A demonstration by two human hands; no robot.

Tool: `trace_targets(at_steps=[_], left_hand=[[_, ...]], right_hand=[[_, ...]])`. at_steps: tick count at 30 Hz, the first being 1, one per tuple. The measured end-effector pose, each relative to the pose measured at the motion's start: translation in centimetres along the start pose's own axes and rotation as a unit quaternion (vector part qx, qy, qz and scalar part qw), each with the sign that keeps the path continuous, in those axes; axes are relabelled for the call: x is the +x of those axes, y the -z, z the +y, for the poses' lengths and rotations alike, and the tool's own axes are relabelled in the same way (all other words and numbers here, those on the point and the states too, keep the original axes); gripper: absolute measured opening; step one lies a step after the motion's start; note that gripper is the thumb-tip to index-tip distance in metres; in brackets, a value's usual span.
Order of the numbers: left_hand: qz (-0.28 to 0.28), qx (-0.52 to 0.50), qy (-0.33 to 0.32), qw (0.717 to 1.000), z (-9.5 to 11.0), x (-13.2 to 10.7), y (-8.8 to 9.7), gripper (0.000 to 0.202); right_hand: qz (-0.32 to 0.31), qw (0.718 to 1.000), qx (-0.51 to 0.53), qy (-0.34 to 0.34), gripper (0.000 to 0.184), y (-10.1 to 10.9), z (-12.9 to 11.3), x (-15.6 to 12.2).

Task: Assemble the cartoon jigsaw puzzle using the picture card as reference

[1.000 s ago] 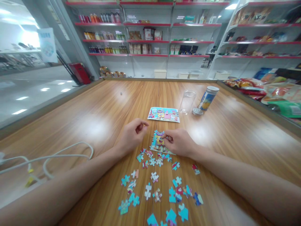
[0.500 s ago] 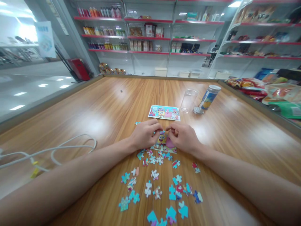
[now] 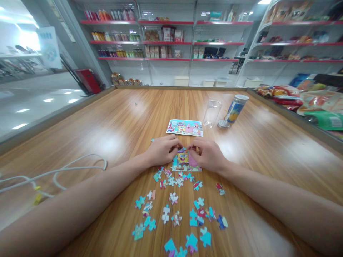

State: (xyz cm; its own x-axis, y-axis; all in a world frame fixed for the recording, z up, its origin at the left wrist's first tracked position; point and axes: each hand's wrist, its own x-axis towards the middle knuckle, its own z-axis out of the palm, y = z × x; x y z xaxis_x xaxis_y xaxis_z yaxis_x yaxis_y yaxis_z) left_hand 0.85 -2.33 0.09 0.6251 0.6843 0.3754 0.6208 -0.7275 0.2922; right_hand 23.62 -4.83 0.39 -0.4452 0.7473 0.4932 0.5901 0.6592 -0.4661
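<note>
Left hand (image 3: 163,150) and right hand (image 3: 209,153), fingers bent but grip unclear, work at a partly joined puzzle (image 3: 183,159), loose pieces (image 3: 166,215) lying unplaced toward the tabletop (image 3: 112,132)'s near edge.

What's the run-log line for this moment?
left hand at upper left of partly joined puzzle | right hand at its upper right | picture card beyond | most loose pieces nearer camera
</note>
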Motion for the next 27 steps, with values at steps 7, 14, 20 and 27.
trace_targets(at_steps=[7,14,20,27], left_hand=[[-0.013,0.006,-0.002,1.0,0.0,0.0,0.0,0.024],[-0.013,-0.008,-0.011,1.0,-0.1,-0.1,0.0,0.025],[-0.015,-0.022,-0.018,0.999,-0.2,-0.2,0.0,0.025],[-0.015,-0.029,-0.03,0.999,-0.6,0.0,0.0,0.024]], right_hand=[[-0.113,0.974,0.032,0.194,0.012,0.1,-3.0,-1.3],[-0.085,0.965,0.027,0.245,0.014,-0.4,-3.4,-1.8],[-0.124,0.962,0.04,0.239,0.013,-0.2,-3.3,-2.0],[-0.136,0.962,0.024,0.236,0.016,-0.2,-3.5,-1.9]])
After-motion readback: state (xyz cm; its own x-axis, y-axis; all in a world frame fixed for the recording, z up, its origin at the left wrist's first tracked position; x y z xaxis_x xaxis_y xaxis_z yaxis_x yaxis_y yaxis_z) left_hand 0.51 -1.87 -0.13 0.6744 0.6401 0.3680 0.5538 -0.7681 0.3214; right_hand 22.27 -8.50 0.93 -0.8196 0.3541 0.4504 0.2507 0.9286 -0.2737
